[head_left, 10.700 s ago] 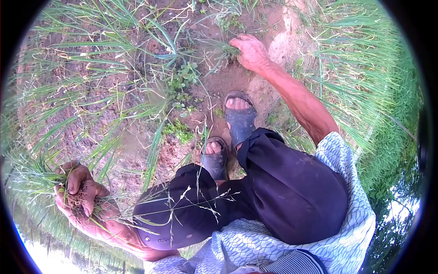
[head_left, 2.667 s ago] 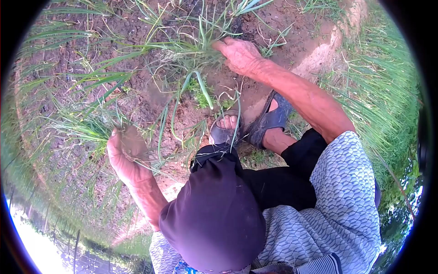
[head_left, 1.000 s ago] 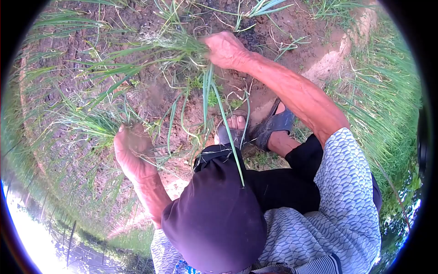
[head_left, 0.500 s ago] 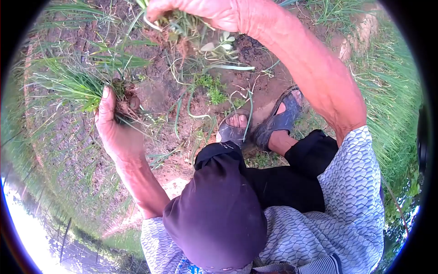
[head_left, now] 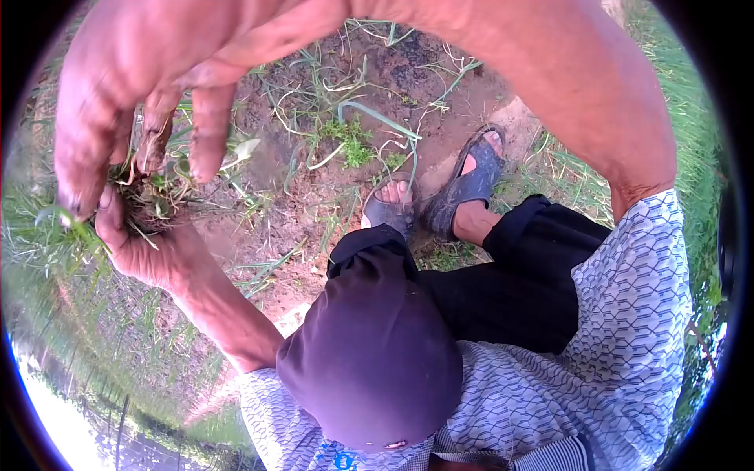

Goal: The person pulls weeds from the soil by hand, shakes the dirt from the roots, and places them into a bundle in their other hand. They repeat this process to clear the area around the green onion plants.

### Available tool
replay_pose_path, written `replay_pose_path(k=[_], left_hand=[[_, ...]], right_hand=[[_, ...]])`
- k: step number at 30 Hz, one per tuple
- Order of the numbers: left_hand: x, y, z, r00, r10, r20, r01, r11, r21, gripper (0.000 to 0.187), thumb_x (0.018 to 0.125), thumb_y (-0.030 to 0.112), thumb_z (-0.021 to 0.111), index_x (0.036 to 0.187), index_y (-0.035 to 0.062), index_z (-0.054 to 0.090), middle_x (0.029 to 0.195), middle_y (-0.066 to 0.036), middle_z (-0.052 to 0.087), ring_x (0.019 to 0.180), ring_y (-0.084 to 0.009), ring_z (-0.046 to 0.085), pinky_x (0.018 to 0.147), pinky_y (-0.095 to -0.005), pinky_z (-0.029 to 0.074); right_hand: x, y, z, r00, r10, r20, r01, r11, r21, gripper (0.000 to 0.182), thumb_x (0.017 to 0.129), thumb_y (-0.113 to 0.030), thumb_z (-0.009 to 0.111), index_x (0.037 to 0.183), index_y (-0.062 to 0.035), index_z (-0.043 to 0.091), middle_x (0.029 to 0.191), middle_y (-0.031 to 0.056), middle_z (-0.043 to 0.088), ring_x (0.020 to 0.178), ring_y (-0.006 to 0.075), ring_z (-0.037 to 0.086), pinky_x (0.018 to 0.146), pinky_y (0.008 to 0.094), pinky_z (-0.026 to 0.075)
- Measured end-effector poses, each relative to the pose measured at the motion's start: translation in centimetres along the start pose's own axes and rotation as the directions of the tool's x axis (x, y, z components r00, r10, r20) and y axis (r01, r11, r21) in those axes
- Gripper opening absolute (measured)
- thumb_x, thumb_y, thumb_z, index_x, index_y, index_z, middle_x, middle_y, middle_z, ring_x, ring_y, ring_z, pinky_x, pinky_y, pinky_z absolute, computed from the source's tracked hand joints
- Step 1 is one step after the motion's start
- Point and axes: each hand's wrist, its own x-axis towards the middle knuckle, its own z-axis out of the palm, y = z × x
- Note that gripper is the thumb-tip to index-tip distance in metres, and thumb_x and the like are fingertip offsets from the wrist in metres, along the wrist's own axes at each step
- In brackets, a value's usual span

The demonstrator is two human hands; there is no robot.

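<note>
My left hand (head_left: 141, 247) is closed around a bunch of pulled grass and weeds (head_left: 149, 196), with soil about its roots; long green blades (head_left: 47, 228) stick out to the left. Over it, large and close to the camera, hangs my right hand (head_left: 149, 59). Its fingers curl down on the same bunch, and greenery shows between them. The two hands meet at the bunch, so where one handful ends and the other begins is hidden. A pale leaf (head_left: 242, 151) pokes out beside the right fingers.
Below lies damp brown soil (head_left: 259, 180) with loose pulled stems (head_left: 377, 118) and a small leafy weed (head_left: 349, 141). My sandalled feet (head_left: 471, 180) and bent dark-clothed knee (head_left: 373, 337) are close by. Dense green grass (head_left: 691, 157) stands at the right.
My right hand, with its weeds, has swung left and closer to the camera, onto the bunch in my left hand. My left hand has shifted left and slightly down.
</note>
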Motion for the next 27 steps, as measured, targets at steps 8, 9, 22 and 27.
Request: replay_pose_path(k=[8,9,22,27], left_hand=[[-2.0,9.7,-5.0,0.992,-0.054,0.112,0.104,0.855,-0.508,0.029,0.065,-0.003,0.065,0.086,-0.0016,0.045,0.074,-0.009,0.051,0.072,-0.0201,0.056,0.053,-0.0340,0.047],[-1.8,9.8,-6.0,0.987,-0.052,0.154,0.127,0.835,-0.535,0.036,0.060,-0.004,0.067,0.087,-0.0013,0.044,0.081,-0.011,0.054,0.072,-0.0187,0.057,0.049,-0.0335,0.047],[-2.6,6.4,-9.6,0.979,-0.128,0.156,0.182,0.892,-0.413,0.071,0.065,0.001,0.070,0.120,-0.0184,0.030,0.091,-0.014,0.050,0.068,-0.0143,0.055,0.053,-0.0231,0.054],[-3.0,5.2,-9.2,0.978,-0.155,0.140,0.200,0.888,-0.415,0.070,0.064,0.000,0.071,0.120,-0.0153,0.031,0.090,-0.012,0.050,0.072,-0.0137,0.055,0.054,-0.0221,0.054]], right_hand=[[-7.7,17.4,-2.5,0.886,0.158,-0.435,-0.462,0.372,-0.805,0.009,0.074,-0.008,0.059,0.073,0.0001,0.061,0.069,0.0218,0.059,0.071,0.0379,0.062,0.064,0.0449,0.049],[-7.1,19.9,-2.5,0.881,0.151,-0.449,-0.473,0.349,-0.809,0.009,0.075,-0.009,0.059,0.074,-0.0008,0.062,0.072,0.0210,0.060,0.074,0.0373,0.062,0.066,0.0448,0.050],[-5.8,27.9,-1.1,0.921,-0.070,-0.382,-0.353,0.258,-0.899,0.012,0.072,-0.009,0.062,0.077,0.0014,0.058,0.075,0.0152,0.061,0.079,0.0326,0.066,0.068,0.0430,0.054],[-7.1,26.0,-2.1,0.811,0.086,-0.579,-0.522,0.553,-0.649,0.010,0.082,-0.011,0.055,0.085,-0.0020,0.057,0.078,0.0180,0.061,0.079,0.0373,0.063,0.065,0.0443,0.052]])
